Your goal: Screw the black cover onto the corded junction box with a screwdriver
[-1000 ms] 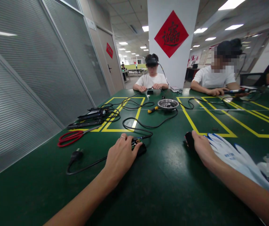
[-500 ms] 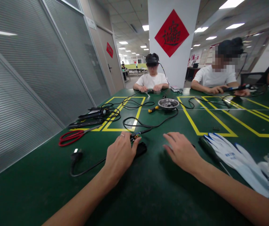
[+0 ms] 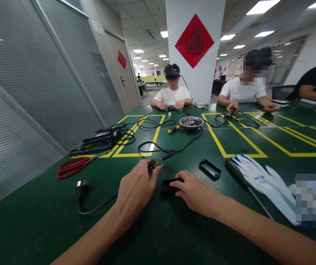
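Between the thumb and fingers of my left hand [image 3: 137, 186] is a small circuit board [image 3: 155, 164] with an orange ring part and coloured wires. A black cable [image 3: 171, 152] runs from its far side, and a cord with a black plug [image 3: 81, 191] lies to the left of the hand. My right hand [image 3: 193, 193] has its fingers on a black casing half [image 3: 169, 186], just right of my left hand. Another black casing half [image 3: 210, 169], hollow side up, rests beyond my right hand.
Red-handled scissors [image 3: 73, 166] and black packets [image 3: 97, 141] lie at left. A metal bowl [image 3: 191, 122] and yellow-black tool [image 3: 174, 129] stand farther back. White gloves [image 3: 265, 184] and a screwdriver [image 3: 260, 202] lie at right. Two people sit across the green table [image 3: 147, 235].
My right hand has moved left onto the black casing half, uncovering the other casing half behind it. The view has shifted slightly right. The person at right has lowered the dark tool.
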A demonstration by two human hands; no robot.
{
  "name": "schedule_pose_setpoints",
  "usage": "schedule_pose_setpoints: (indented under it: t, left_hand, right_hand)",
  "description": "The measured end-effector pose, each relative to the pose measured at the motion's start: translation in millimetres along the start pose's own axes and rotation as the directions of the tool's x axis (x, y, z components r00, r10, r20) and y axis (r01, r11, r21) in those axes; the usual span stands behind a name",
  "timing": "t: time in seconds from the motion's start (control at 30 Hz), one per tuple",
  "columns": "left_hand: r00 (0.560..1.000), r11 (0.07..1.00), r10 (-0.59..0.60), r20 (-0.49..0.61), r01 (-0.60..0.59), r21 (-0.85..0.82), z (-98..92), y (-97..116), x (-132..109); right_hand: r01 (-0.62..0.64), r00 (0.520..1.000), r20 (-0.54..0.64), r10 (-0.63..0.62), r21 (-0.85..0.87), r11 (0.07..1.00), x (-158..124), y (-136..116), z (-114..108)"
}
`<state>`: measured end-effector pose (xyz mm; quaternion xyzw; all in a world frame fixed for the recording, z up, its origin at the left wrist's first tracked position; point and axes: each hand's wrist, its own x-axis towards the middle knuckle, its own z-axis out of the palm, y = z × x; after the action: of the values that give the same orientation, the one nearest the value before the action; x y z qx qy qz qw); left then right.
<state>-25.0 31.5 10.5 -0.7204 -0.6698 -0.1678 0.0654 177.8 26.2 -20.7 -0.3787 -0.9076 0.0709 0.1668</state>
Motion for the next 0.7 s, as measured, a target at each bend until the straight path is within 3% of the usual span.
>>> schedule_pose_setpoints:
  t: [0.1,0.2,0.27,0.37,0.43,0.57,0.7]
  left_hand:
    - [0.999,0.998,0.037,0.036,-0.035,-0.060,-2.1,6.8,-8.0]
    - [0.990,0.987,0.093,0.102,-0.078,-0.139,-1.4,15.2,-17.6]
    - [0.980,0.977,0.136,0.146,-0.109,-0.183,0.1,20.8,-23.6]
    - [0.954,0.954,0.230,0.192,-0.182,-0.239,1.6,28.9,-31.8]
    - [0.924,0.923,0.320,0.210,-0.255,-0.287,2.3,33.7,-37.2]
    - [0.851,0.858,0.459,0.256,-0.350,-0.375,6.4,39.6,-47.0]
    - [0.773,0.774,0.581,0.255,-0.428,-0.466,14.2,37.5,-50.8]
  right_hand:
    - [-0.111,0.994,0.013,0.110,0.109,0.988,-38.6,-0.9,-14.1]
    - [-0.144,0.989,0.061,0.134,0.214,0.966,-66.4,0.1,-14.9]
    - [-0.132,0.991,-0.004,0.137,0.221,0.966,-76.4,3.5,-14.6]
    - [-0.116,0.958,-0.246,0.148,0.140,0.983,-80.3,11.3,-18.6]
    - [-0.093,0.939,-0.330,0.103,0.047,0.995,-78.3,16.0,-20.9]
    - [-0.010,0.963,-0.270,0.001,-0.032,0.999,-72.6,20.5,-16.3]
    - [0.016,0.967,-0.254,-0.020,-0.018,1.000,-72.8,20.9,-11.5]
